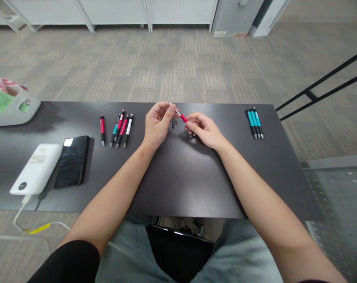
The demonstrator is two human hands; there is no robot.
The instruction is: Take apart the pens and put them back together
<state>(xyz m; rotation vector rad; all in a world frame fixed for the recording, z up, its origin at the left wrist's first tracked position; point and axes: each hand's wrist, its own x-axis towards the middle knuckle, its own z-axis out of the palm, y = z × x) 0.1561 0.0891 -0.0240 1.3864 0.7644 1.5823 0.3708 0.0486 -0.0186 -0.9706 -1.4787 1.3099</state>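
Near the table's far edge, my left hand (155,125) pinches a thin white pen refill (178,112) between thumb and fingers. The refill's lower end meets a red pen barrel (183,118), which my right hand (206,131) grips with thumb and forefinger. How far the refill sits inside the barrel I cannot tell. On the table between the hands lie small dark pen parts (172,123), partly hidden by the fingers. Left of my hands are a loose group of red, teal and white pens (121,129) and a separate red pen (102,127).
Several teal pens (255,124) lie side by side at the right. A white power bank (36,169) with a cable (19,214) and a black phone (72,161) lie at the left. A white basket (24,104) stands at the far left of the dark table (184,177).
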